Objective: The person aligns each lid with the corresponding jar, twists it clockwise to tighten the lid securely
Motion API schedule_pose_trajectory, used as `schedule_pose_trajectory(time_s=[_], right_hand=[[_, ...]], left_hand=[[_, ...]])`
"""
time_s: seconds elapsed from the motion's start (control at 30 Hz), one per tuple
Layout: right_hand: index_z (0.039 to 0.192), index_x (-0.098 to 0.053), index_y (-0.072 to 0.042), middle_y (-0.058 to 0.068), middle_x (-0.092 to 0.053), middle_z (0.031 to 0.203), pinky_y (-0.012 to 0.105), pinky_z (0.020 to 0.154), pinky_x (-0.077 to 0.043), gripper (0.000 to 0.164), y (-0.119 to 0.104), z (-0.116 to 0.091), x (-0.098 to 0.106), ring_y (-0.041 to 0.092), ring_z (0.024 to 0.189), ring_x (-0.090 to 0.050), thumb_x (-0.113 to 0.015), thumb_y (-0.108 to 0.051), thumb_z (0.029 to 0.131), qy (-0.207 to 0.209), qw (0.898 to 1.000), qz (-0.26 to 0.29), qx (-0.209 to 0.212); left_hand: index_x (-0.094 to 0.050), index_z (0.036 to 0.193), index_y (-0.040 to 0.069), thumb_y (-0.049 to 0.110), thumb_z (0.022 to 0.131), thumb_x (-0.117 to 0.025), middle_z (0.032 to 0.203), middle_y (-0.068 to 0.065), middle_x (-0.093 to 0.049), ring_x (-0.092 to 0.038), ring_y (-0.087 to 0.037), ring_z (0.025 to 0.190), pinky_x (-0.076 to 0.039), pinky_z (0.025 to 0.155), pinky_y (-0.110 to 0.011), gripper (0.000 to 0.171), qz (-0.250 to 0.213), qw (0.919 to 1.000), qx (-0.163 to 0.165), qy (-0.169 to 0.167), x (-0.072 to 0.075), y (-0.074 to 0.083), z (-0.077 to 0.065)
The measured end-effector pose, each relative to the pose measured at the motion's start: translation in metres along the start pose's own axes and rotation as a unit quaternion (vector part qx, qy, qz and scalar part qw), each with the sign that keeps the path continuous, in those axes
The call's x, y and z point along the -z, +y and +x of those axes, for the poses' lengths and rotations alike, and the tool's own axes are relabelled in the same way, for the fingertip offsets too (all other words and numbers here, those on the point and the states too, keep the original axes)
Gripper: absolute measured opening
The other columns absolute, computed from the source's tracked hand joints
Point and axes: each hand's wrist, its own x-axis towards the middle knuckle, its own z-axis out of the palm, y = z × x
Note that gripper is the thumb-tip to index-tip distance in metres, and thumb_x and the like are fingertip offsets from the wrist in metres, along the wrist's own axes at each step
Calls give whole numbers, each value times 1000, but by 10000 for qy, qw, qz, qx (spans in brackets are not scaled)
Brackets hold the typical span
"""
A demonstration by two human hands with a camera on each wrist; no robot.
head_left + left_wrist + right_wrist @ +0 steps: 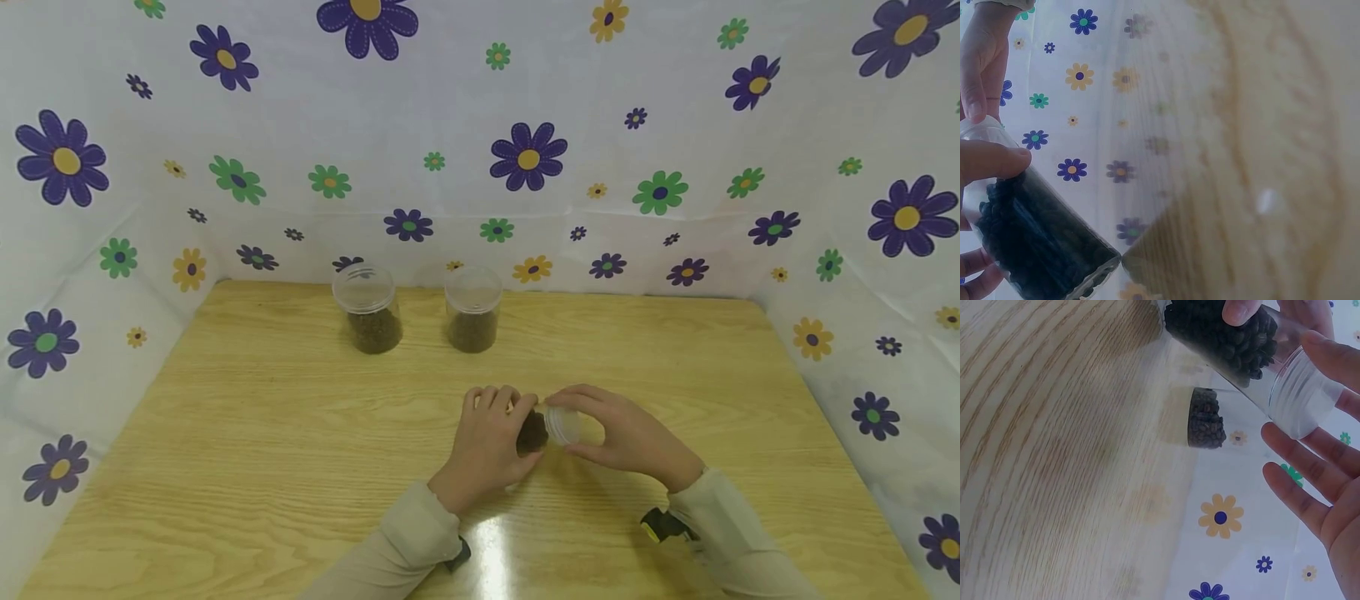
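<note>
Between both hands is a clear jar [1235, 337] part filled with dark coffee beans, tilted over with its lid end toward the right. My left hand [491, 442] grips the jar's body, thumb on one side and fingers on the other. At the mouth, the translucent ridged lid [1304, 394] is pinched between the thumb and fingers of my right hand [633, 433]. The lid sits on the mouth end; whether it is tight I cannot tell. In the left wrist view the beans [1035, 231] lie toward the jar's base.
Two similar clear jars hold dark beans at the back of the wooden table [262, 433]: a left jar [375, 331] and a right jar [473, 330], apart from each other. A flower-printed white cloth [450, 100] stands around the back and sides.
</note>
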Motion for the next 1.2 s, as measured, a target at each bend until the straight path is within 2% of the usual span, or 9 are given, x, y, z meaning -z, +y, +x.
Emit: schedule_pose_trajectory(time_s=[0.63, 0.77, 1.2], right_hand=[[128, -55, -13, 5, -63, 120, 38, 87, -53, 60, -1, -1, -4, 19, 105, -63, -79, -24, 75, 260, 9993, -48, -263], [127, -56, -9, 6, -64, 120, 39, 87, -53, 59, -2, -1, -6, 20, 104, -64, -79, -24, 74, 304, 9991, -50, -287], [127, -57, -9, 6, -65, 120, 40, 87, -53, 59, -4, 1, -6, 19, 102, -64, -79, -25, 74, 266, 9982, -26, -544]], left_hand=[[-59, 110, 17, 48, 61, -80, 93, 1, -58, -55, -18, 84, -44, 83, -39, 61, -48, 10000, -4, 36, -4, -1, 0], [-59, 110, 17, 49, 60, -81, 93, 1, -58, -56, -18, 83, -45, 83, -39, 62, -13, 10000, 2, 46, -5, 0, -1], [-59, 111, 17, 49, 60, -81, 93, 1, -58, -56, -18, 84, -45, 83, -39, 64, 0, 10000, 43, -10, -2, 1, 0]])
